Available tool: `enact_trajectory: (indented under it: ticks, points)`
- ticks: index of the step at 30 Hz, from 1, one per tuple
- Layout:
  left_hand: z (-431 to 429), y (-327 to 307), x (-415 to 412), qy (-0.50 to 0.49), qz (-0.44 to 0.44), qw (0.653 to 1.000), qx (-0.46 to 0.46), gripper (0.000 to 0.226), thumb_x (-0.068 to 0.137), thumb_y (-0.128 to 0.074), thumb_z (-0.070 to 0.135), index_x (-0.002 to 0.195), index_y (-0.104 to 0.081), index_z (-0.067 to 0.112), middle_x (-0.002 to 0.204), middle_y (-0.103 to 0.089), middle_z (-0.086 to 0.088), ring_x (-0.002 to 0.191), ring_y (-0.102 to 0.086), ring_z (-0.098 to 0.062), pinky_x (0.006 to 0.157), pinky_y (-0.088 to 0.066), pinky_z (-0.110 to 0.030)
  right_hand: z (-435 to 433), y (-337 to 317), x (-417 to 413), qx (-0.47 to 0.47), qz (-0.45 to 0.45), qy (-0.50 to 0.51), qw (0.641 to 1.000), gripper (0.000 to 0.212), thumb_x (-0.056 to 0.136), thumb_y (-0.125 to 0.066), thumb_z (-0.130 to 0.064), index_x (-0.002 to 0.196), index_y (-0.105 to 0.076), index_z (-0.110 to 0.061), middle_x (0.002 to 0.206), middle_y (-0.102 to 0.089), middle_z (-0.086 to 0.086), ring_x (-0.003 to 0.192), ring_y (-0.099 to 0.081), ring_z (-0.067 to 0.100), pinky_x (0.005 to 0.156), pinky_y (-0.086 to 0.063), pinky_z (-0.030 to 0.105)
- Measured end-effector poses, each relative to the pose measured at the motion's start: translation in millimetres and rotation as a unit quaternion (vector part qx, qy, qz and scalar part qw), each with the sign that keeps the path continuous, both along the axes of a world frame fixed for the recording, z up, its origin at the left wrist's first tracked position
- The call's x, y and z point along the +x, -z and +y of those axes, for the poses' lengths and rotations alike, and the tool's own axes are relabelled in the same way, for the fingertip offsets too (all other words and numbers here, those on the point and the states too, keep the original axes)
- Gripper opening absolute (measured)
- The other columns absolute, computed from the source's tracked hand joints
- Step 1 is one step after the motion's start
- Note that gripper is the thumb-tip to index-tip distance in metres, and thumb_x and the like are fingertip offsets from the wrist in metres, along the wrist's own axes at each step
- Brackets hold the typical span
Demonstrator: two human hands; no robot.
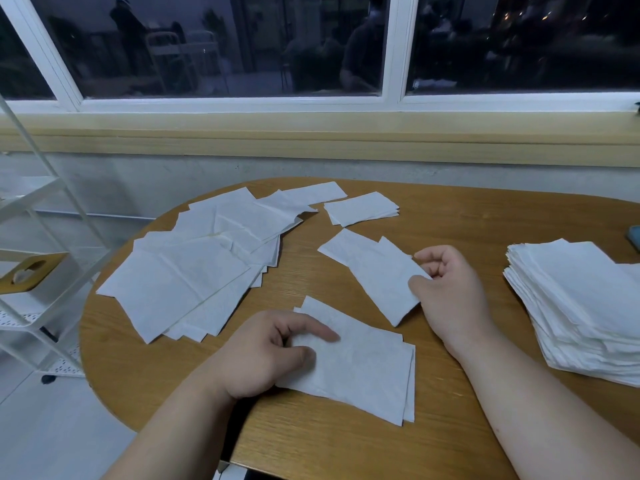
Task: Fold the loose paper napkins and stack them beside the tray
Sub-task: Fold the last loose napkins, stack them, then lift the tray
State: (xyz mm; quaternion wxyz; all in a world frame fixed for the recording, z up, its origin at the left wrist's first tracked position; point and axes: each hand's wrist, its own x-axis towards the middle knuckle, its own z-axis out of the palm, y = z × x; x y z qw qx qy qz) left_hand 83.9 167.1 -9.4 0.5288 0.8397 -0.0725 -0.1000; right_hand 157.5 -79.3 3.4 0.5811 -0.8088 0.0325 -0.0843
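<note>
Wood-grain table (346, 452) with rounded end, seen from above, set before a window wall. Loose napkins (194, 271), white and unfolded, lie overlapped in a fan across the left part of the top. A small stack (362, 208) of folded ones sits at the far centre, just beside the fan; a tall stack (581, 306) stands at the right, well apart from it. The left hand (273, 355) rests on the left end of the near napkin (367, 368), a folded rectangle flat on the wood at the front: thumb and index finger lie on the paper, the other fingers curled, and whether they clamp it cannot be told. The right hand (450, 285) pinches the right end of the middle napkin (377, 271), a folded strip lying slantwise between the two stacks, between thumb and curled fingers. A white rack (34, 209) stands left of the table.
</note>
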Motion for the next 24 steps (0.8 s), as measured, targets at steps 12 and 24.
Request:
enact_trajectory:
  ticks: [12, 24]
  points:
    - [4, -4, -4, -0.006, -0.052, 0.998, -0.031, 0.057, 0.084, -0.048, 0.064, 0.140, -0.040, 0.061, 0.132, -0.058, 0.028, 0.129, -0.047, 0.008, 0.108, -0.033, -0.018, -1, -42, -66, 0.350, 0.028, -0.191, 0.917, 0.038, 0.061, -0.048, 0.005, 0.092, -0.062, -0.011, 0.067, -0.051, 0.002, 0.054, -0.050, 0.015, 0.048, -0.043, 0.029]
    - [8, -3, -4, 0.031, -0.090, 0.995, 0.010, 0.073, 0.078, -0.020, 0.093, 0.146, -0.018, 0.066, 0.153, -0.041, 0.023, 0.142, -0.039, -0.002, 0.123, -0.023, -0.039, 24, 3, -70, 0.076, 0.053, -0.079, 0.993, 0.031, 0.083, -0.053, 0.007, 0.092, -0.065, -0.020, 0.067, -0.046, 0.003, 0.052, -0.037, 0.012, 0.046, -0.032, 0.023]
